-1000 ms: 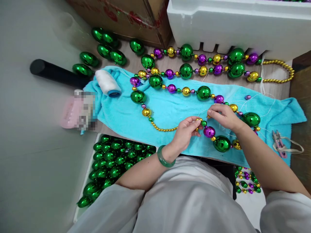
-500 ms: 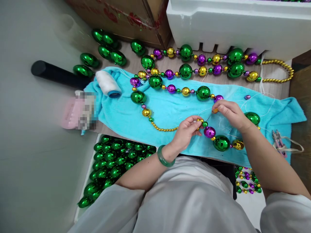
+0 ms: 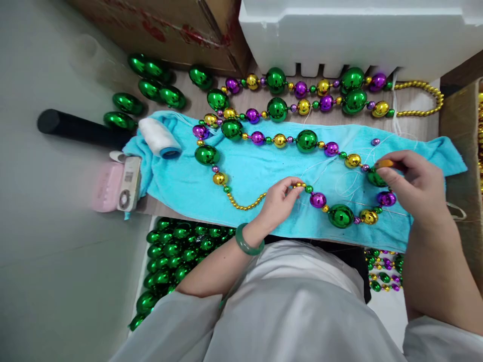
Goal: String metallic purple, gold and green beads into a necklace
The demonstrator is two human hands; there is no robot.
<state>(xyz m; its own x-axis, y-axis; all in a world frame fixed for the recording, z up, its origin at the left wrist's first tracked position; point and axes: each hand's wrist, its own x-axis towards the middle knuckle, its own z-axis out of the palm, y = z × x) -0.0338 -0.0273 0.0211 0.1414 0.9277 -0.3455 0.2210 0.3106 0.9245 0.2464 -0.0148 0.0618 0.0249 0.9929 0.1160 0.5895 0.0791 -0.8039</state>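
My left hand [image 3: 281, 201] pinches the small gold beads at the end of a bead strand. Beside its fingertips, a small green bead and a purple bead [image 3: 318, 199] hang on that strand, followed by a large green bead [image 3: 341, 216]. My right hand [image 3: 418, 183], further right, grips a tool by its orange handle [image 3: 384, 164]; its tip is not visible. Under that hand sits another large green bead [image 3: 376, 178], partly covered. Thin clear thread [image 3: 347, 185] loops loosely over the turquoise towel [image 3: 264, 173] between the hands.
A white thread spool [image 3: 156, 137] lies at the towel's left end. Behind the towel are a finished-looking bead garland [image 3: 277, 109], loose green beads [image 3: 127, 103], a cardboard box [image 3: 181, 30] and a white foam box [image 3: 339, 40]. More green beads [image 3: 171, 249] fill a container below left.
My right hand has moved right, away from my left hand, with the orange-handled tool. My left hand keeps its pinch on the gold beads. The whole view has shifted slightly.
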